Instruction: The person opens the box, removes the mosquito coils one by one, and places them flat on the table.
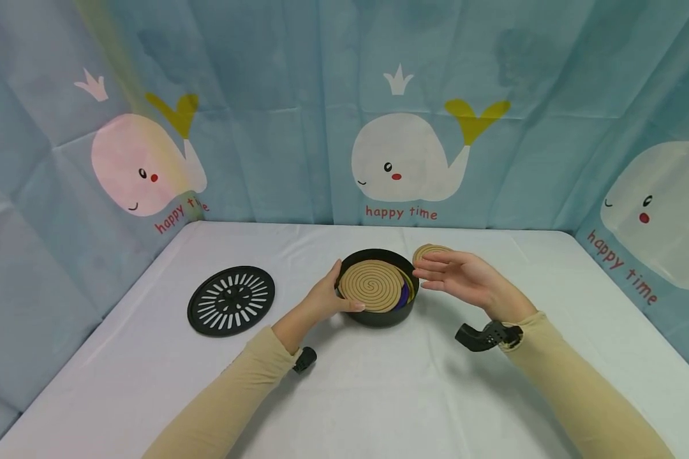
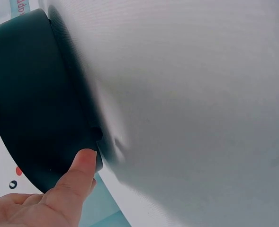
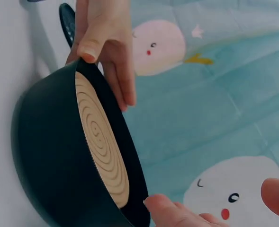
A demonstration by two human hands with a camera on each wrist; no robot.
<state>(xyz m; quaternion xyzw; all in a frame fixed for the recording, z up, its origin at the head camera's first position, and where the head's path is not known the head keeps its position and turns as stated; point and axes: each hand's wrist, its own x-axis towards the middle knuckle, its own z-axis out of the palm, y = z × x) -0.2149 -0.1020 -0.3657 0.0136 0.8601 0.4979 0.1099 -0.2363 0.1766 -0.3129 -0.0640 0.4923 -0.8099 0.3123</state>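
Observation:
A deep round black mosquito coil holder [image 1: 379, 319] stands on the table in the head view. In it lies a tan spiral mosquito coil [image 1: 371, 285], with purple and yellow edges showing beneath on the right. My left hand [image 1: 325, 296] grips the holder's left side, thumb at the near rim and fingers at the far side. My right hand [image 1: 462, 280] hovers at the holder's right rim, fingers extended and nothing held; whether its fingertips touch the rim I cannot tell. Behind those fingers, another tan coil [image 1: 430, 250] is partly hidden.
To the left lies a round black slotted lid [image 1: 231, 301] on the white tablecloth [image 1: 379, 395]. A blue curtain [image 1: 287, 127] with whale prints encloses the table's back and sides. Dark camera mounts [image 1: 485, 336] sit on the wrists.

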